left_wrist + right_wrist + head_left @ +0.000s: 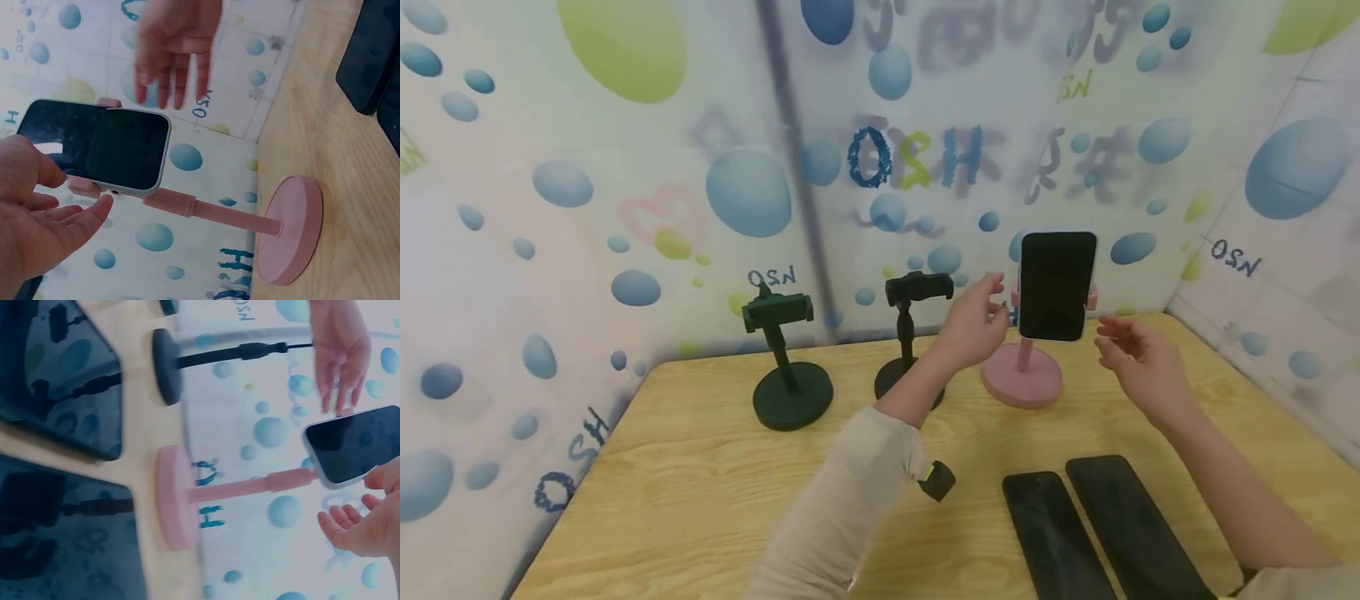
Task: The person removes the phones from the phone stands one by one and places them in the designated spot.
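Observation:
A phone (1057, 286) with a dark screen and light edge stands upright in a pink phone holder (1022, 377), whose clamp sides show at both edges. My left hand (976, 323) is just left of the phone with loosely bent fingers. In the left wrist view its fingertips lie close to the clamp (85, 187); whether they touch is unclear. On the other side my right hand (1146, 367) hovers apart from the phone, fingers loosely bent, holding nothing. The right wrist view shows both hands flanking the phone (356, 447).
A dark green phone holder (793, 396) and a black phone holder (907, 329) stand to the left, both without phones. Two dark phones (1056, 533) (1135, 525) lie at the front right of the wooden table (700, 483). A patterned curtain (685, 167) hangs behind.

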Available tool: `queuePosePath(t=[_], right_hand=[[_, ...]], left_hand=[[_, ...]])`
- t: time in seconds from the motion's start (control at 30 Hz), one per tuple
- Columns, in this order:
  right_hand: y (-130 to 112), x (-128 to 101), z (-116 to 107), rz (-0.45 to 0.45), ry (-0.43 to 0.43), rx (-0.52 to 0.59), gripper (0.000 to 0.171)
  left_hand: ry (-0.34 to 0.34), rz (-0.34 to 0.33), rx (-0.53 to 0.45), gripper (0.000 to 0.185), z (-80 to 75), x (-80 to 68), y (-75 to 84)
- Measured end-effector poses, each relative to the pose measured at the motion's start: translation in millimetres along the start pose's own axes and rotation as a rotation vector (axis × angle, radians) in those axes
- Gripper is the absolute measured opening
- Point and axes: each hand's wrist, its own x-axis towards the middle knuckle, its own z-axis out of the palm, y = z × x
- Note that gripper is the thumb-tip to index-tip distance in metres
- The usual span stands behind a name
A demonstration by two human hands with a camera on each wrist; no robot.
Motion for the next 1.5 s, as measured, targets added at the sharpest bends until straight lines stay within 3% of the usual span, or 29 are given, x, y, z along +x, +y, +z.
queuePosePath(t=[0.1,0.23,0.43,0.73,0.97,1.3,1.5], right_hand=[[-11,10,-1,-0.006,0.039,0.058,0.043],[-19,19,1,-0.021,0.084,0.062,0.046],[-18,26,6,-0.086,0.130,0.027,0.042],[-16,31,2,-0.067,0.077,-0.075,0.040],[-17,29,2,-0.066,0.057,-0.080,0.039],[-16,25,8,-0.137,0.130,-0.051,0.033],[-15,25,14,-0.210,0.201,0.023,0.028]], left_hand=[[-0.030,-0.046,-0.023,0.049,4.8,6.9,-2.6],[-0.059,-0.056,-0.056,0.049,10.8,14.2,-4.5],[-0.018,-0.045,-0.078,0.038,14.6,18.7,-12.1],[0.019,-0.028,-0.099,0.035,14.7,20.4,-18.1],[0.025,-0.046,-0.133,0.036,16.8,20.3,-19.4],[0.019,-0.049,-0.201,0.037,16.2,16.2,-21.0],[0.017,-0.009,-0.205,0.036,12.7,15.1,-23.6]])
